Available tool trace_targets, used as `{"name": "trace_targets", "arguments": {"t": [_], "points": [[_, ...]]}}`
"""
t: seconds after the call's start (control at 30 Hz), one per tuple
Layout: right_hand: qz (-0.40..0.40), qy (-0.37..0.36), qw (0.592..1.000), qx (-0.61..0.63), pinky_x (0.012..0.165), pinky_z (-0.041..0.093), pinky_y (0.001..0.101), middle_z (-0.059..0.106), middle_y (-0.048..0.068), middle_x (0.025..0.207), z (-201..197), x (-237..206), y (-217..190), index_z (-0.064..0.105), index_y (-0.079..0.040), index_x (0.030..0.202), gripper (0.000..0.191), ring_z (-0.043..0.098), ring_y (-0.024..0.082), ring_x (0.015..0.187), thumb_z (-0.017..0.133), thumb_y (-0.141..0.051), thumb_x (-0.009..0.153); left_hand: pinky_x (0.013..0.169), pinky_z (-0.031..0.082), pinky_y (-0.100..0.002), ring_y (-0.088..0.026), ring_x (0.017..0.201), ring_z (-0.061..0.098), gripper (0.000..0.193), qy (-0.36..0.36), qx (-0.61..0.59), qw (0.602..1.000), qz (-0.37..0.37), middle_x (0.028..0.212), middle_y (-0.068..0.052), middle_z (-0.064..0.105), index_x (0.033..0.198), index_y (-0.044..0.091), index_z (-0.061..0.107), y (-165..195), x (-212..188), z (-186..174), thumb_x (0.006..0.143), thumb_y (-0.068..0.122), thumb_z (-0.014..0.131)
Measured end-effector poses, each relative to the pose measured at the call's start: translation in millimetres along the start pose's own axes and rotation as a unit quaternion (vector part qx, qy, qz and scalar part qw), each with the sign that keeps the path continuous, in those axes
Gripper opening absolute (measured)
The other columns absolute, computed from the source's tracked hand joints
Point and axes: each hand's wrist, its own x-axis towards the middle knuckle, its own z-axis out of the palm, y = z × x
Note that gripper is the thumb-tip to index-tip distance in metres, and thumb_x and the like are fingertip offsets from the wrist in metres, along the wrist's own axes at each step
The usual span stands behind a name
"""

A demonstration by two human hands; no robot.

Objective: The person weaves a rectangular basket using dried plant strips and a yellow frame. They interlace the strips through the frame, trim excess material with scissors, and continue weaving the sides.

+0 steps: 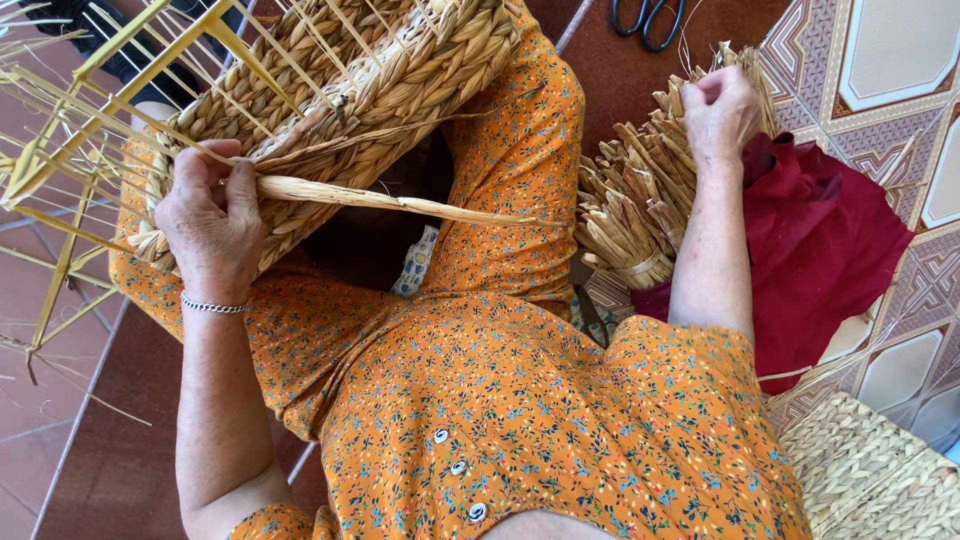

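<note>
Left hand [210,215] closed, pinching the near end of one flat strand [400,203] against the basket [340,90] edge. Strand runs long and almost level, from that hand rightward across the lap, tapering out near the bundle [630,200]. Long axis left to right, slightly downhill.

Right hand [720,110] out at arm's length, fingers curled shut on the top of the bundle; it seems to grip a few stalk ends, though which ones cannot be told. Bundle lies to the right of the strand's free tip, so the right hand is the nearer one to it; the left is well apart.

Basket: thick braided rope of dried straw-coloured fibre, coarse, tilted on the knee, over a thin yellow frame [70,130] of rods with loose stalks sticking out. Bundle: flat, stiff, cut ends, tied low with a band (same fibre). Red cloth [820,250] just beside it. Black scissors [648,18] on the floor beyond.
</note>
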Motion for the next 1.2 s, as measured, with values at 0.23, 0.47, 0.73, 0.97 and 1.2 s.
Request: {"name": "trace_targets", "arguments": {"t": [0.23, 0.47, 0.73, 0.97, 1.2], "points": [[-0.17, -0.137, 0.973, -0.07, 0.078, 0.051, 0.0459, 0.072, 0.008, 0.089, 16, -28, -11, 0.086, -0.015, 0.095, 0.021, 0.062, 0.028, 0.089, 0.092, -0.022, 0.077, 0.07, 0.053, -0.023, -0.008, 0.078, 0.067, 0.008, 0.002, -0.015, 1.0, -0.009, 0.097, -0.007, 0.073, 0.118, 0.002, 0.066, 2, 1, 0, 0.111, 0.002, 0.07], [-0.108, -0.128, 0.921, 0.353, 0.065, 0.05, 0.0262, 0.068, 0.005, 0.088, 30, 1, -97, 0.067, -0.006, 0.125, 0.01, 0.063, 0.012, 0.073, 0.063, -0.007, 0.116, 0.069, 0.055, -0.033, -0.021, 0.072, 0.069, 0.012, 0.024, -0.014, 0.999, 0.022, 0.098, -0.011, 0.073, 0.117, 0.005, 0.066, 5, 10, -1, 0.107, 0.0, 0.07], [-0.441, -0.206, 0.809, 0.331, 0.081, 0.059, 0.0283, 0.074, 0.01, 0.102, 36, -77, -322, 0.07, -0.005, 0.115, 0.011, 0.072, 0.018, 0.091, 0.076, -0.002, 0.107, 0.082, 0.058, -0.041, -0.031, 0.096, 0.07, 0.022, 0.104, 0.059, 0.985, 0.124, 0.105, -0.012, 0.068, 0.117, 0.004, 0.063, -10, 11, 1, 0.097, 0.0, 0.073], [-0.518, -0.201, 0.786, 0.27, 0.073, 0.051, 0.0372, 0.059, 0.01, 0.09, 82, -102, -384, 0.071, -0.007, 0.1, 0.015, 0.063, 0.026, 0.084, 0.084, -0.004, 0.093, 0.088, 0.06, -0.038, -0.031, 0.109, 0.07, 0.014, 0.137, 0.096, 0.966, 0.195, 0.126, -0.016, 0.065, 0.103, 0.005, 0.057, -18, 5, 1, 0.096, 0.002, 0.069], [-0.598, -0.096, 0.774, 0.186, 0.076, 0.052, 0.042, 0.057, 0.011, 0.093, 113, -103, -382, 0.064, -0.006, 0.092, 0.022, 0.061, 0.031, 0.089, 0.086, -0.007, 0.09, 0.079, 0.059, -0.037, -0.03, 0.102, 0.069, 0.014, 0.119, 0.114, 0.959, 0.231, 0.127, -0.019, 0.065, 0.1, 0.002, 0.055, -22, 6, 6, 0.095, 0.0, 0.068]]}}
